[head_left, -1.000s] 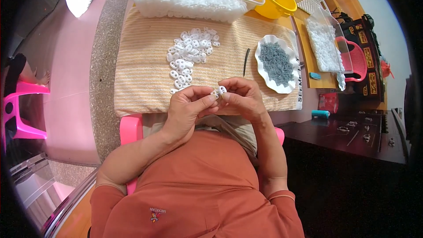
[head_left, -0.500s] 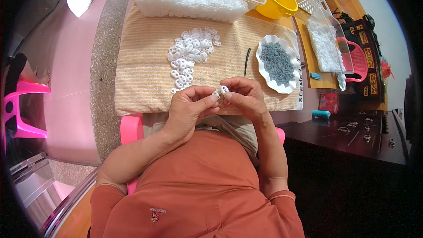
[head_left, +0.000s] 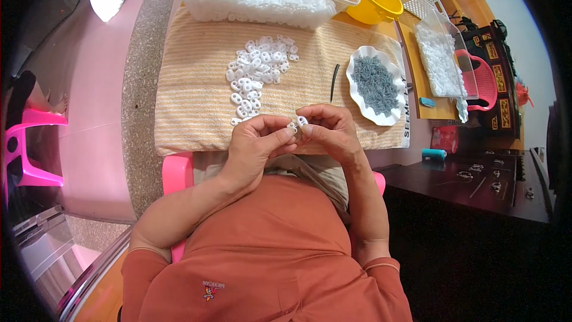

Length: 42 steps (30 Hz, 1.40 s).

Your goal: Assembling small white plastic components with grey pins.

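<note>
At the front edge of the cloth, my left hand (head_left: 262, 137) and my right hand (head_left: 332, 133) meet fingertip to fingertip. Between my right thumb and forefinger is a white two-holed plastic piece (head_left: 302, 120). My left thumb and forefinger pinch a smaller whitish part (head_left: 292, 126) right beside it; its exact kind is too small to tell. Beyond my left hand lies a loose heap of white oval two-holed pieces (head_left: 256, 68). To the right, a white wavy-rimmed dish (head_left: 388, 120) holds many small grey pieces (head_left: 375, 86). A thin black strip (head_left: 334, 82) lies between heap and dish.
A clear plastic bin (head_left: 256, 12) full of white pieces stands at the far edge, with a yellow basin (head_left: 375, 0) to its right. Another clear container (head_left: 441, 62) of white pieces sits farther right. A striped cloth (head_left: 190, 83) covers the table. A pink stool (head_left: 36, 149) stands left.
Both hands keep nearly the same place and grip. The white piece in my right fingers has shifted only very slightly.
</note>
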Available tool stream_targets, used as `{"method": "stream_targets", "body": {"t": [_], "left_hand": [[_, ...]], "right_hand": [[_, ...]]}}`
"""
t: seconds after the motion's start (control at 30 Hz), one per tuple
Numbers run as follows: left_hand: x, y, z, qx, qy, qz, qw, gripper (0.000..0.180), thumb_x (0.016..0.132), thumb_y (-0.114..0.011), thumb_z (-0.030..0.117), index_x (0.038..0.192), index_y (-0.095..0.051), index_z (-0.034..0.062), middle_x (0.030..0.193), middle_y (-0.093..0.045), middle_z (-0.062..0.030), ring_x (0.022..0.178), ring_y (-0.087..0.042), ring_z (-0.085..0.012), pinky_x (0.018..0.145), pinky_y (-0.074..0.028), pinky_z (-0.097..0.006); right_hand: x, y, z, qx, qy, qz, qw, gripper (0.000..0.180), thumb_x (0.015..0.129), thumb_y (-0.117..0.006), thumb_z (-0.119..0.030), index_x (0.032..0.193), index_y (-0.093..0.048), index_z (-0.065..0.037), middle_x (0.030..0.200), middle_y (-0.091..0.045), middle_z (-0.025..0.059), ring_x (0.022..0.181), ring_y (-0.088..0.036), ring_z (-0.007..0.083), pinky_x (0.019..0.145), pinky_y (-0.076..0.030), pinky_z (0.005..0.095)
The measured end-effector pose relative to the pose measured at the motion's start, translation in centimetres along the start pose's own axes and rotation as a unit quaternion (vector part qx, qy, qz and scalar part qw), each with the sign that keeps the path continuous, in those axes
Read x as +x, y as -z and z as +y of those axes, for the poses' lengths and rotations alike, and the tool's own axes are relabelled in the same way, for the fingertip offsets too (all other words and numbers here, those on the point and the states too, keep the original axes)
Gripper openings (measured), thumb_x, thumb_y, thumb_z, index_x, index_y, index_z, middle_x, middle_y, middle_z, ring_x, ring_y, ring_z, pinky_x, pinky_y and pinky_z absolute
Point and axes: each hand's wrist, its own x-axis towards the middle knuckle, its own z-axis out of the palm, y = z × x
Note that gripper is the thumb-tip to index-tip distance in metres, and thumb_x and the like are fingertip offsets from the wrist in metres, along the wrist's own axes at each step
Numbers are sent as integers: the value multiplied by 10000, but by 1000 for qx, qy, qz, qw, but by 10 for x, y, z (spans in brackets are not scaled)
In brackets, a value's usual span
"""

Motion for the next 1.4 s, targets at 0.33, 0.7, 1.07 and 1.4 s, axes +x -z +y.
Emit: {"method": "stream_targets", "body": {"t": [0.33,0.7,1.07,1.4], "left_hand": [[0,-1,0,4,2,1,1000,150,861,-651,57,997,-633,-5,895,-662,-65,777,-632,-104,717,-547,-224],[-1,0,-2,16,2,7,1000,161,858,-664,78,998,-640,2,880,-659,-49,752,-623,-89,708,-541,-214],[-1,-2,-1,12,-11,1,1000,165,868,-652,79,1007,-636,-8,876,-661,-48,754,-624,-88,707,-535,-213],[0,0,-3,31,-9,5,999,180,864,-663,93,1014,-627,-1,879,-662,-49,753,-627,-89,700,-532,-210]], "right_hand": [[-2,-4,-6,15,-17,2,1000,273,833,-637,17,1101,-603,57,931,-669,108,795,-653,153,722,-534,260],[-2,-2,-3,10,-14,-13,1000,256,843,-613,40,1096,-599,70,958,-655,118,852,-664,179,772,-536,283],[-2,-1,-3,21,-16,-9,1000,260,842,-617,32,1100,-597,66,955,-674,132,853,-666,179,779,-540,289],[-2,0,-3,-1,-17,-9,1000,261,843,-622,28,1100,-594,65,961,-672,128,853,-664,174,770,-546,291]]}}
